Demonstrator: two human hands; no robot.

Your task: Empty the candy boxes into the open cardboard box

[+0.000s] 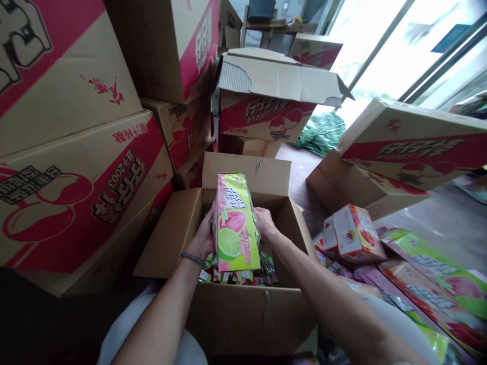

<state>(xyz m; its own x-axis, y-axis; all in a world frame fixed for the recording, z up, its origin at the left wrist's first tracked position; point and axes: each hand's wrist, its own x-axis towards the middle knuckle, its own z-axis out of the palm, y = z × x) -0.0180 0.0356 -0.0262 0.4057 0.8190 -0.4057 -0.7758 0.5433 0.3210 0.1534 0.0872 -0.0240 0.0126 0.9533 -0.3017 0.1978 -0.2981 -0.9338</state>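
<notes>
A green and pink candy box (pixel 234 223) with lime and guava pictures is held between my two hands over an open cardboard carton (pixel 251 314). My left hand (pixel 205 235) grips its left side, a dark beaded bracelet on the wrist. My right hand (pixel 265 223) is closed at its right edge, fingertips partly hidden behind the box. Below it, small green and pink wrapped candies (pixel 238 277) lie inside the carton. The carton's flaps are folded outward.
Large red-printed cartons (pixel 83 187) are stacked close on the left. Another carton with raised flaps (pixel 266 114) stands behind. On the right are a tilted carton (pixel 414 142), an orange and white box (pixel 355 233) and several colourful candy boxes (pixel 429 294) on the floor.
</notes>
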